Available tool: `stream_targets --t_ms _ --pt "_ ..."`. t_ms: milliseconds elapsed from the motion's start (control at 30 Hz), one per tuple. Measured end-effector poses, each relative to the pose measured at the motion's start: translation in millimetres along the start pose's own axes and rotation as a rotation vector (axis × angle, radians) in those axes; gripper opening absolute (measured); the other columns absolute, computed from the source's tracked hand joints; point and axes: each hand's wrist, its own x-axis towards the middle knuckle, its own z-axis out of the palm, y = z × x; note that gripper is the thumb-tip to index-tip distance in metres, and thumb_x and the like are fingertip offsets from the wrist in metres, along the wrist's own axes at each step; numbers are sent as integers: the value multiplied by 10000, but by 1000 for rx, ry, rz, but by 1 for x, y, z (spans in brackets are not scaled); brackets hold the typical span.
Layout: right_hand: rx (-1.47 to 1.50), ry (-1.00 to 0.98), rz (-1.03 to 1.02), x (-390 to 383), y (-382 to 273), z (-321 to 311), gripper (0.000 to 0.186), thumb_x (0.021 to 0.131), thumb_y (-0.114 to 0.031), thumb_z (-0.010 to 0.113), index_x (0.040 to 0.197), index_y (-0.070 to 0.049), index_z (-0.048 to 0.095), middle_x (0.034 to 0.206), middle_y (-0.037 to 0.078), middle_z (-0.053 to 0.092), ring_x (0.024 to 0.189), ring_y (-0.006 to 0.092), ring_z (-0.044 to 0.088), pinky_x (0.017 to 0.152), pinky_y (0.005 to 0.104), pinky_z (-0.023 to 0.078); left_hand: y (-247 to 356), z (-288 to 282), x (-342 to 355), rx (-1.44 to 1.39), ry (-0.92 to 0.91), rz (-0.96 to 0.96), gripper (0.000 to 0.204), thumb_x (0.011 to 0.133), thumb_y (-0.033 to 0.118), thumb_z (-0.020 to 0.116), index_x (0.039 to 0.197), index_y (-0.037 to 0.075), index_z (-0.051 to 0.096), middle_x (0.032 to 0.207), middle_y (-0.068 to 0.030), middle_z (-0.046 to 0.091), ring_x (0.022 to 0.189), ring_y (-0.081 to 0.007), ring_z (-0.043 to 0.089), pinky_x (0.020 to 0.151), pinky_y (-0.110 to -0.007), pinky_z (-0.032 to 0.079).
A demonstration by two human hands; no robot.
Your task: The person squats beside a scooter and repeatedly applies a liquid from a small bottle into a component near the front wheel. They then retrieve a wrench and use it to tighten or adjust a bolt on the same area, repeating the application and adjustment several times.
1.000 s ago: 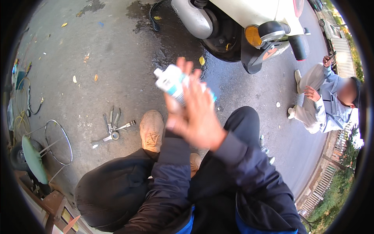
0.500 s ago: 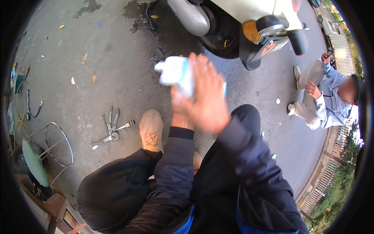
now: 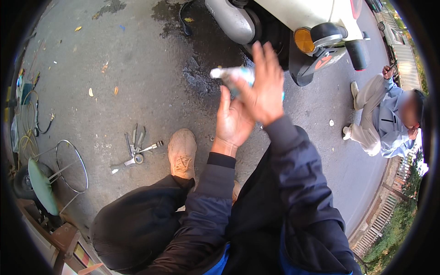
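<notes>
Bottle, contents hidden, shows behind right hand; cannot tell whether fingers clamp it.

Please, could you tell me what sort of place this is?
Probably an outdoor repair spot beside a road: a white scooter stands close by, hand tools lie on the ground, and a fence borders the far side.

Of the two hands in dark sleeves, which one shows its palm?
The left hand: its palm faces the camera, while the right hand shows its back and partly hides the bottle.
</notes>
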Motion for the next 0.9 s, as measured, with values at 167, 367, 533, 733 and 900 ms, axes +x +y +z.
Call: stream_targets --t_ms 167,367,533,733,900 --pt "46 -417 -109 -68 -53 -21 952 927 -673 602 1616 -65 352 1653 277 289 1544 495 244 1239 647 149 13 2 0 104 -36 227 929 969 851 263 1683 257 231 1737 -28 241 1582 -280 230 1255 -514 241" --pt "-186 -15 -124 -11 -7 3 920 863 -563 695 1582 -60 418 1614 287 369 1481 514 334 1187 630 245 3 -1 -3 -66 63 91 892 1018 756 369 1647 127 298 1673 -84 358 1526 -293 355 1279 -477 249" --pt "90 -481 -134 -63 -51 -23 943 899 -635 664 1611 -86 379 1677 266 261 1547 520 213 1211 704 117 16 -16 0 58 -96 303 966 973 801 345 1695 185 169 1749 -113 188 1606 -351 148 1278 -535 196" --pt "-177 -122 -67 -9 -14 -6 941 889 -646 661 1573 -45 422 1613 286 366 1506 511 290 1204 660 193 -5 -6 -4 116 -107 138 870 1035 740 350 1670 154 247 1715 -97 271 1580 -269 230 1270 -477 221" --pt "-58 -418 -162 -45 -29 -10 943 881 -658 663 1606 -117 397 1703 235 218 1546 523 206 1204 702 153 12 -6 -1 160 -75 231 911 1007 781 344 1679 178 226 1727 -73 248 1602 -269 163 1274 -492 207"
